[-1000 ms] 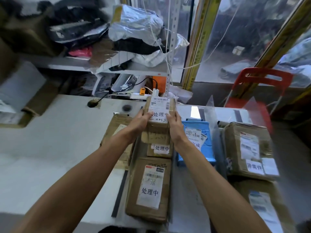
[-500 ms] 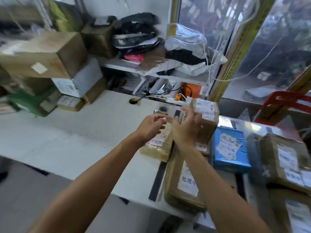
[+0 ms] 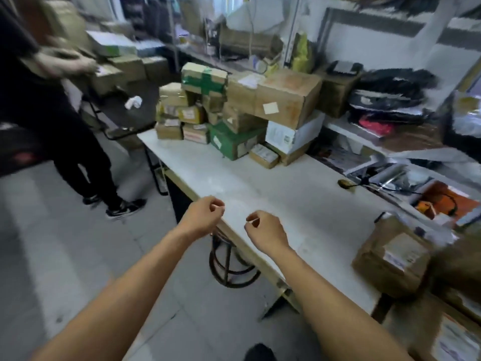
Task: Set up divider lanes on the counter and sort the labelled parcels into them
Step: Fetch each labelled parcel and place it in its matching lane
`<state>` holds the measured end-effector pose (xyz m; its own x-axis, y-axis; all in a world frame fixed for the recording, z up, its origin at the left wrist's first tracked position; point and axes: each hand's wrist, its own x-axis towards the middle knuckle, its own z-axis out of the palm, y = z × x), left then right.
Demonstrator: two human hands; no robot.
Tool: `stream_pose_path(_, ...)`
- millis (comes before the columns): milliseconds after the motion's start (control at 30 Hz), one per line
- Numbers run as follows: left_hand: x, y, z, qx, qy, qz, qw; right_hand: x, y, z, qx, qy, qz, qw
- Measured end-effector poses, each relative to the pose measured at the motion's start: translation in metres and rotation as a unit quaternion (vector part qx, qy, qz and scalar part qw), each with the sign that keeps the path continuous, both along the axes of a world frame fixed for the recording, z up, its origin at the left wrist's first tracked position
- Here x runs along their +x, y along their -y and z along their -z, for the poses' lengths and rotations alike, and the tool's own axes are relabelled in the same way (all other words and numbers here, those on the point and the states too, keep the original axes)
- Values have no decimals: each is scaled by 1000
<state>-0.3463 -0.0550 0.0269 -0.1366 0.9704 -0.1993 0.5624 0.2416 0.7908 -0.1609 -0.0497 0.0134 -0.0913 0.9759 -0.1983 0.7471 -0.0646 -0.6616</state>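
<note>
Two hands are hanging over the white counter's [image 3: 260,183] near edge: left hand [image 3: 201,217] and right hand [image 3: 265,231], both loosely curled and holding nothing. One parcel stack [image 3: 234,110] is sitting at the far end; one labelled parcel [image 3: 393,259] is lying right, bare counter between.

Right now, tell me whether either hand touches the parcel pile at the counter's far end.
Apart. The head view shows bare counter between both hands and the parcel pile.

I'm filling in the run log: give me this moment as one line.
left hand: loosely curled, empty | right hand: loosely curled, empty | pile of unsorted parcels: far end of counter | labelled parcel: near right
</note>
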Motion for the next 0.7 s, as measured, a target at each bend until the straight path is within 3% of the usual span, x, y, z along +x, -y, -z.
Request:
stream_pose_path(333,-133,-13,42,-30,-105,-103,989,-118,-71,26,-19,66,-114,991)
stream_pose_path(500,-194,-91,41,-25,-126,-113,985,-178,-159,39,-19,78,-166,983)
stream_pose_path(700,-251,-211,5,-10,-135,-128,982,-234,-280,23,-13,52,-148,988)
